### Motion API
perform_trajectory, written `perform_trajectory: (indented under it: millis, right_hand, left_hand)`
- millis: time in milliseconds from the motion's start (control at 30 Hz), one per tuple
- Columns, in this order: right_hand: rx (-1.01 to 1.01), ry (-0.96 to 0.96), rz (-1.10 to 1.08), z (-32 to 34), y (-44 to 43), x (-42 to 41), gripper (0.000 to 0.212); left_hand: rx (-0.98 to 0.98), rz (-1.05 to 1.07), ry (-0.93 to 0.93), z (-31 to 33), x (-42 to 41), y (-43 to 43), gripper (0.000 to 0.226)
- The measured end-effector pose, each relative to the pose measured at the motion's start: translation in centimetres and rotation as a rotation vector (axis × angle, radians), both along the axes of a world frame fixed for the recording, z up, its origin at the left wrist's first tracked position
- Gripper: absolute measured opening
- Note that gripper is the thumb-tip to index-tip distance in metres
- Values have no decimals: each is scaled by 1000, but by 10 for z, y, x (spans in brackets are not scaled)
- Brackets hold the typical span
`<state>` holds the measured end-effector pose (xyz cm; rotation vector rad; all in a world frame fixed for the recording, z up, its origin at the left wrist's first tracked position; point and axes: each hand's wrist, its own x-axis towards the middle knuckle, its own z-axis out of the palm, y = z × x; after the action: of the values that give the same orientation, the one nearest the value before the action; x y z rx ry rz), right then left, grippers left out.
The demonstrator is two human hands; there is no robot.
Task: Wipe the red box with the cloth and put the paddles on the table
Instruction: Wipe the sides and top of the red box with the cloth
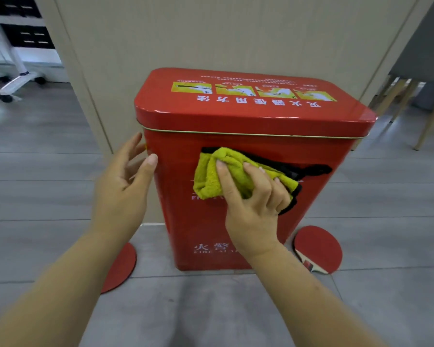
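Observation:
A tall red metal box (238, 113) with a lid and white lettering stands on the floor against a beige panel. My right hand (253, 204) presses a bunched yellow-green cloth (226, 171) with black edging against the box's front face. My left hand (122, 186) rests open against the box's left front corner, thumb on the front, fingers along the side. Two red paddles lie flat on the floor: one (120, 267) at the box's lower left, partly hidden by my left forearm, the other (318, 247) at its lower right with the handle toward me.
Grey tiled floor (211, 309) spreads all around. The beige panel (211, 33) rises right behind the box. A white wheeled stand base (18, 83) sits at the far left. Wooden chair legs (426, 116) stand at the far right.

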<state>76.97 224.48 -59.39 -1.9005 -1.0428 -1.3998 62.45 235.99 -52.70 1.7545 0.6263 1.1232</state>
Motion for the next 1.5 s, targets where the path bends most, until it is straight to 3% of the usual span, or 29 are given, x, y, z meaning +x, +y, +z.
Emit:
perform_trajectory:
  millis: [167, 300, 467, 667, 800, 1167, 1300, 1500]
  right_hand:
    - [68, 143, -100, 4, -31, 31, 65]
    - [173, 339, -104, 4, -52, 47, 50]
    - [274, 597, -2, -5, -62, 49, 53]
    - [350, 680, -44, -3, -45, 36, 53]
    - [330, 614, -85, -5, -23, 16, 51]
    - [41, 248, 22, -31, 28, -42, 60]
    - [-126, 111, 153, -44, 26, -48, 37]
    - [-278, -33, 212, -50, 14, -33, 33]
  left_hand:
    - [-37, 62, 36, -23, 12, -4, 52]
    - [-24, 148, 55, -25, 16, -10, 53]
    - [-14, 185, 63, -25, 15, -11, 52]
    - [-29, 173, 59, -22, 12, -7, 51]
    - [-54, 109, 46, -20, 8, -2, 51]
    - [-118, -11, 6, -18, -2, 14, 30]
    - [-126, 10, 14, -19, -2, 15, 26]
    - [-99, 98, 25, -26, 3, 6, 22]
